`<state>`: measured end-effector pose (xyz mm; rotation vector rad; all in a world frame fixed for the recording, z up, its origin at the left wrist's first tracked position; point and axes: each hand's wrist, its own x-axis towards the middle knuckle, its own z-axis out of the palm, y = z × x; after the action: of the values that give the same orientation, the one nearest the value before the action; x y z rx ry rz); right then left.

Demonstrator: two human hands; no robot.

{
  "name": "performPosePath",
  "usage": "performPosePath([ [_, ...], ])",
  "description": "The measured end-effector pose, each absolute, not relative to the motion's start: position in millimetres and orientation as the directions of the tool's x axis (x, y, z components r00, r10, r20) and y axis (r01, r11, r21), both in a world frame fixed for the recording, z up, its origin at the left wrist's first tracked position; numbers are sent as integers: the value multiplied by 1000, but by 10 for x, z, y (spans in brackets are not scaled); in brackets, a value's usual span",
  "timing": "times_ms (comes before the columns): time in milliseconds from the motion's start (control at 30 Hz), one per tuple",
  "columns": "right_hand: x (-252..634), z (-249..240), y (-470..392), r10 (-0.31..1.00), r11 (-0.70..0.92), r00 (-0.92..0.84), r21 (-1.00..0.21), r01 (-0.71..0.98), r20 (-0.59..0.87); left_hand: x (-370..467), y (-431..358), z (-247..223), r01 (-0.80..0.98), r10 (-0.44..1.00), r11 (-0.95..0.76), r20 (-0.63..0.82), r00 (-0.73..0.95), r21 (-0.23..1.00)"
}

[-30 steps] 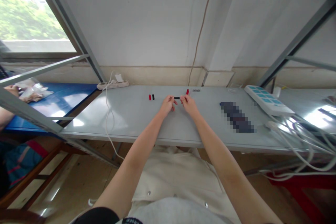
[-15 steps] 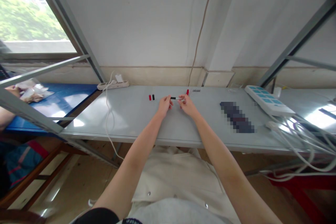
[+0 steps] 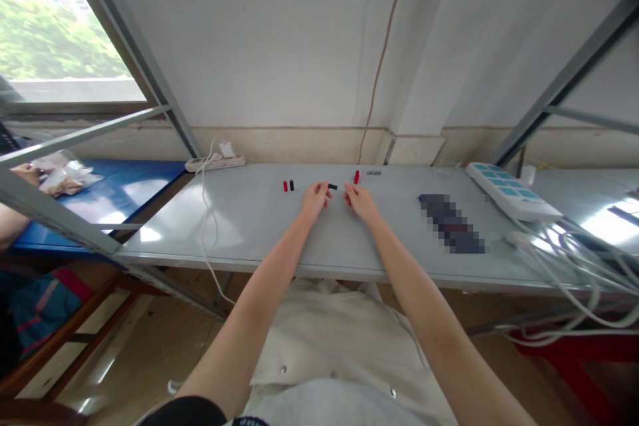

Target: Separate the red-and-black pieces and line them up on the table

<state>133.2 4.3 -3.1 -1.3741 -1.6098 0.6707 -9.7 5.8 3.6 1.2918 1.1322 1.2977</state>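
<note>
My left hand [image 3: 315,200] is closed on a short black tube [image 3: 332,186], pinched at its left end so it points right. My right hand [image 3: 358,200] is closed in a pinch just right of the tube's end. A thin pale piece seems to lie between the tube and the right fingertips, too small to make out. Just beyond the right hand is a red tube [image 3: 356,177]. Several small dark pieces [image 3: 373,173] lie in a row to its right. Left of my hands stand a small red cylinder [image 3: 285,186] and a small black cylinder [image 3: 292,185].
The grey table [image 3: 259,233] runs along the wall. A power strip [image 3: 217,161] with a white cable lies at the back left. On the right are a pixelated dark item [image 3: 452,223], a large white socket board [image 3: 512,192] and tangled cables. Another person's hand [image 3: 27,174] shows far left.
My right hand has moved slightly right. The black tube has shifted a little to the right and tilted, and less of the pale section beside it shows. The red tube is more exposed.
</note>
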Motion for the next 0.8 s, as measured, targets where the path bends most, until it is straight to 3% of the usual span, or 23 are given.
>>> performPosePath([
  [100, 1341, -46, 60, 955, 245, 35, -853, 461, 294, -127, 93, 37, -85, 979, -160, 148, -138, 983],
  [200, 1352, -37, 68, 949, 246, 74, -868, 432, 306, -140, 100, 47, -117, 974, -160, 137, -181, 980],
  [467, 1299, 31, 39, 925, 334, 35, -852, 403, 379, -93, 19, 48, -25, 974, -189, 190, 121, 982],
  [800, 1294, -8, 31, 929, 363, -98, -831, 422, 356, -85, 18, 62, -5, 977, -153, 152, 148, 988],
])
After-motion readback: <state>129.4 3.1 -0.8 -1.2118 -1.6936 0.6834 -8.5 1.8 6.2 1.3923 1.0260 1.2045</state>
